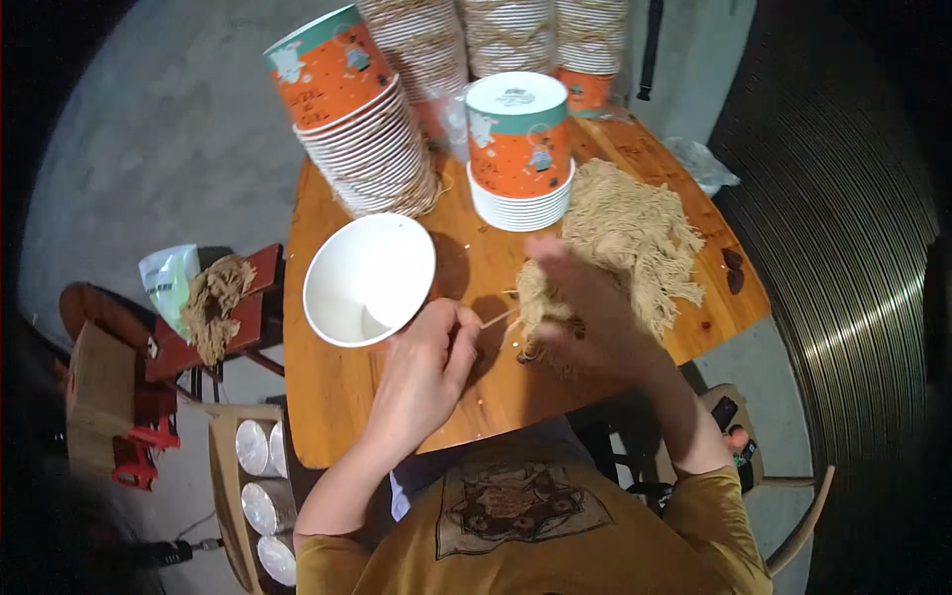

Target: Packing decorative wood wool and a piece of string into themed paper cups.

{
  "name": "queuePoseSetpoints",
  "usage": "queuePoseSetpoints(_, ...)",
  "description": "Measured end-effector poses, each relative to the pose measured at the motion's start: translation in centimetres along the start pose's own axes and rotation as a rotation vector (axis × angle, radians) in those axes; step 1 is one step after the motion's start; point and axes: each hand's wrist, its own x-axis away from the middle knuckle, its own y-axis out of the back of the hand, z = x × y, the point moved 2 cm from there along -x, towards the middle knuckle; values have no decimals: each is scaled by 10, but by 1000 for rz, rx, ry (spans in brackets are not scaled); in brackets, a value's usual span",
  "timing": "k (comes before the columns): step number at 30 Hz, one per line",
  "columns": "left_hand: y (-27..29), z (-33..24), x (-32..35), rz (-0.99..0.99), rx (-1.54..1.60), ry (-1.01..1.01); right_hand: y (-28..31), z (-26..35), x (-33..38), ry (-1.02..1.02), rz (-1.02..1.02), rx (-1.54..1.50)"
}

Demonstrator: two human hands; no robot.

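My left hand (424, 362) pinches the near end of a thin pale stick (499, 319) between thumb and fingertips. At the stick's other end sits a small clump of tan stringy strands (538, 297). My right hand (600, 312) is over that clump, blurred by motion, with thumb and fingers apart and nothing visible gripped in them. It hides part of the clump and of the larger tan stringy pile (635, 223) behind. Beside my left hand stands a large white paper bucket (369, 280), its mouth tilted toward me, with nothing seen inside.
Upside-down orange and green paper buckets (518, 139) and a leaning stack (367, 149) stand on the wooden table (337, 397). Taller stacks (511, 40) rise behind. Dark red pieces (734, 270) lie near the right edge. At left, a stool (263, 268) holds tan strands.
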Motion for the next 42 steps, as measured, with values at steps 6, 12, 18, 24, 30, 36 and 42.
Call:
queuePoseSetpoints(6,18,21,33,194,493,151,-43,68,-27,-107,29,-409)
queuePoseSetpoints(12,39,36,35,133,641,259,-52,67,-40,-417,231,-661)
queuePoseSetpoints(18,43,41,29,164,667,248,-59,56,-43,-496,227,-815)
queuePoseSetpoints(24,53,34,16,-173,444,84,-64,42,-44,-633,293,-881)
queuePoseSetpoints(30,42,18,10,-98,-162,-277,-56,46,-43,-736,212,-1043)
queuePoseSetpoints(36,25,27,22,-76,-296,-332,-52,55,-42,-692,187,-1014)
queuePoseSetpoints(42,35,17,23,-117,-392,-394,-60,53,-36,-325,18,-726)
